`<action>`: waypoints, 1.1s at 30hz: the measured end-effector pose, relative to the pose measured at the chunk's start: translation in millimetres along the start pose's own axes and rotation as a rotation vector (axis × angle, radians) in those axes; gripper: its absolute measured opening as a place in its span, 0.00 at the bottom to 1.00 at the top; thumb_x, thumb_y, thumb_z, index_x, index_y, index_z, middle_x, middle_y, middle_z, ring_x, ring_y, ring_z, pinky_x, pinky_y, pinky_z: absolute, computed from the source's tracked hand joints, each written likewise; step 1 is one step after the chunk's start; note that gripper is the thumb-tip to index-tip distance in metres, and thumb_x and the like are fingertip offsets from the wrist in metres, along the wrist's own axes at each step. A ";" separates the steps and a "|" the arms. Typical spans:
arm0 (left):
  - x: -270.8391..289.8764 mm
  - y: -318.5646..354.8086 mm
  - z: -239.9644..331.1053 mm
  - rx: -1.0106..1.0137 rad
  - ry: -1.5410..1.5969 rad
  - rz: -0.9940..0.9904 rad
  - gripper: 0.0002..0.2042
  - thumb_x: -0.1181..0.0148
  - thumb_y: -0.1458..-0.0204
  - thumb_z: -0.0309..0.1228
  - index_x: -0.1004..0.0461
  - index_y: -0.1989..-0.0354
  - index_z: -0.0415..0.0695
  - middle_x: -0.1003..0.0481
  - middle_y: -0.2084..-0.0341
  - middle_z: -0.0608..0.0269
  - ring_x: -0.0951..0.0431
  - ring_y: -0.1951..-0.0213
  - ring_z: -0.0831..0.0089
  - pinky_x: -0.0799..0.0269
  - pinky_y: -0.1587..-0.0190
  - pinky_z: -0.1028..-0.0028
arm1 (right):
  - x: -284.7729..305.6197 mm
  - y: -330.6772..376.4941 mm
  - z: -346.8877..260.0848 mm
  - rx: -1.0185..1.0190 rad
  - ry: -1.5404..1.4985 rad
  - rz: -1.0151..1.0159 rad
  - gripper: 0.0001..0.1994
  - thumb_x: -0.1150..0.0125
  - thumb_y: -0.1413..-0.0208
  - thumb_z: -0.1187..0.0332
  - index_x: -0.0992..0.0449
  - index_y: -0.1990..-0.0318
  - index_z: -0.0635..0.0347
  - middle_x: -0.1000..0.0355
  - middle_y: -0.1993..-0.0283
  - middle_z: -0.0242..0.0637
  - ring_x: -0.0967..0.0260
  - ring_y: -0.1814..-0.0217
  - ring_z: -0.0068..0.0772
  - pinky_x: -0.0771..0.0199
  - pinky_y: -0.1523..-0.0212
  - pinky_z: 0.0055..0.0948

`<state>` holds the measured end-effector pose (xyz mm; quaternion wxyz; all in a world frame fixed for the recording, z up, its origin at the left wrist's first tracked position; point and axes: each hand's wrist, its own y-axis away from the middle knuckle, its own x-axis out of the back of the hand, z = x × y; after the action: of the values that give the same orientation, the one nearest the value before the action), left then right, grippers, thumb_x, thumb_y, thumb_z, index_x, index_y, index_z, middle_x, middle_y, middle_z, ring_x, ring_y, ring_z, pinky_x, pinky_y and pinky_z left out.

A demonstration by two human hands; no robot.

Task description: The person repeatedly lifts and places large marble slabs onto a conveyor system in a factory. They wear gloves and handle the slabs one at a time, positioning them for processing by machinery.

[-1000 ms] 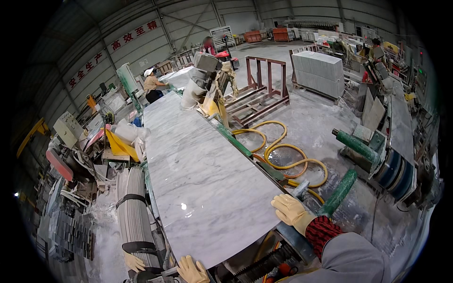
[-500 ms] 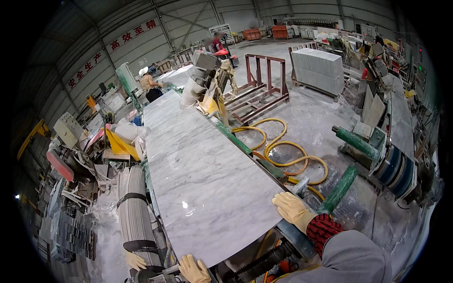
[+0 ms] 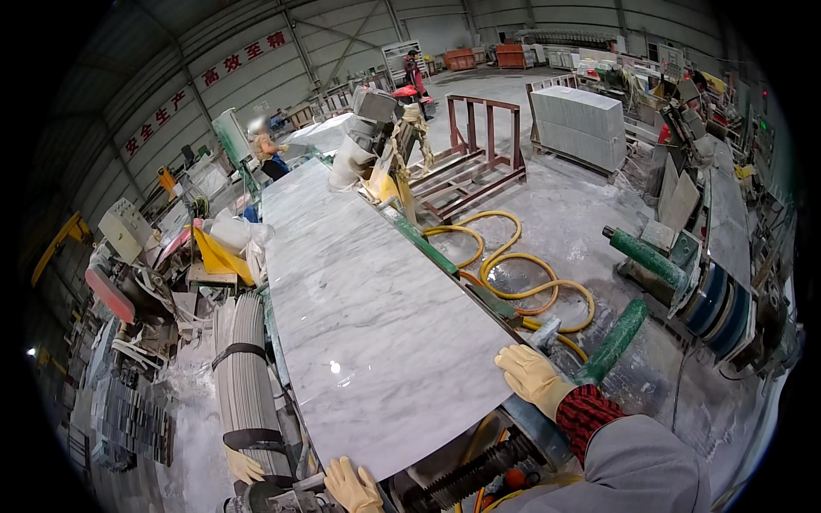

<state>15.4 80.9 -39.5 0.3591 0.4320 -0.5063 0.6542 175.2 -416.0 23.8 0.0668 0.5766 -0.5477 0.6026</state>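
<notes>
A long, polished white marble slab with grey veins lies flat on a green-framed bench and stretches away from me. My gloved right hand rests at its near right corner, fingers stretched out along the edge. At the near left corner is my gloved left hand, its fingers spread and touching the slab's edge; the wrist is cut off by the picture's lower border. Another cream glove shows beside a strapped grey bundle, left of the slab; whether a hand fills it I cannot tell.
A yellow hose loops over the wet floor to the right. Beyond it stand a brown metal rack and stacked stone slabs. A person is near the bench's far end. Green rollers and machinery are at right.
Both my hands stay at the slab's near corners, and the slab looks unmoved. A distant person in red and dark clothing has shifted to the right. The person at the far end has changed posture.
</notes>
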 end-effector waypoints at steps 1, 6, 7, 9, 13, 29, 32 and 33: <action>3.2 -1.4 2.7 0.009 -0.001 -0.020 0.26 0.37 0.35 0.36 0.29 0.30 0.39 0.30 0.30 0.33 0.32 0.30 0.34 0.43 0.25 0.40 | 1.0 0.6 0.2 -0.014 -0.007 -0.026 0.15 0.37 0.40 0.72 0.25 0.45 0.59 0.27 0.48 0.45 0.29 0.43 0.54 0.28 0.37 0.49; 1.4 1.2 2.0 -0.001 0.022 0.011 0.26 0.37 0.35 0.37 0.28 0.31 0.38 0.31 0.30 0.33 0.33 0.29 0.34 0.43 0.25 0.40 | -0.7 5.7 0.6 0.010 0.015 0.025 0.17 0.36 0.40 0.72 0.24 0.43 0.61 0.25 0.44 0.46 0.28 0.40 0.55 0.28 0.34 0.49; -0.6 2.3 0.3 -0.007 0.016 0.029 0.25 0.37 0.35 0.37 0.28 0.31 0.38 0.31 0.31 0.33 0.33 0.30 0.34 0.43 0.26 0.40 | -1.5 6.9 0.2 0.012 0.019 0.036 0.17 0.36 0.39 0.72 0.24 0.43 0.61 0.25 0.44 0.47 0.28 0.39 0.55 0.28 0.34 0.49; 2.0 2.4 2.5 -0.003 0.023 0.021 0.25 0.38 0.35 0.36 0.28 0.32 0.38 0.30 0.31 0.32 0.33 0.30 0.33 0.43 0.26 0.40 | 1.7 6.9 -0.1 -0.013 0.006 -0.014 0.17 0.36 0.39 0.72 0.23 0.43 0.61 0.25 0.43 0.47 0.28 0.39 0.56 0.28 0.33 0.50; 6.4 2.5 2.5 -0.035 0.055 0.028 0.26 0.37 0.35 0.36 0.28 0.32 0.37 0.30 0.31 0.32 0.33 0.29 0.33 0.42 0.26 0.40 | -1.3 10.2 1.2 -0.021 0.010 -0.014 0.17 0.36 0.39 0.72 0.23 0.42 0.61 0.24 0.42 0.47 0.27 0.37 0.56 0.28 0.32 0.51; 9.2 7.4 3.1 0.002 0.029 0.018 0.25 0.37 0.36 0.37 0.28 0.33 0.38 0.30 0.31 0.37 0.34 0.29 0.37 0.45 0.25 0.42 | -5.4 17.4 2.1 0.002 -0.022 0.031 0.19 0.35 0.39 0.71 0.22 0.41 0.59 0.24 0.39 0.48 0.28 0.35 0.59 0.29 0.31 0.53; 13.0 7.2 9.9 0.028 0.033 -0.017 0.25 0.38 0.35 0.38 0.29 0.32 0.40 0.30 0.31 0.38 0.34 0.29 0.37 0.45 0.24 0.42 | -3.0 18.3 1.3 -0.034 -0.015 -0.027 0.18 0.35 0.39 0.70 0.22 0.41 0.58 0.24 0.38 0.48 0.28 0.35 0.57 0.29 0.30 0.53; 14.1 6.7 10.0 0.024 0.034 -0.017 0.25 0.38 0.35 0.38 0.29 0.32 0.40 0.30 0.31 0.38 0.34 0.29 0.37 0.45 0.24 0.43 | -0.8 17.3 0.1 -0.040 -0.023 -0.030 0.18 0.35 0.39 0.70 0.22 0.41 0.58 0.24 0.38 0.48 0.28 0.35 0.57 0.30 0.29 0.53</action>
<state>6.2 70.0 -27.6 0.3679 0.4293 -0.4884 0.6647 163.3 -422.5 13.1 0.0809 0.5901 -0.5518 0.5838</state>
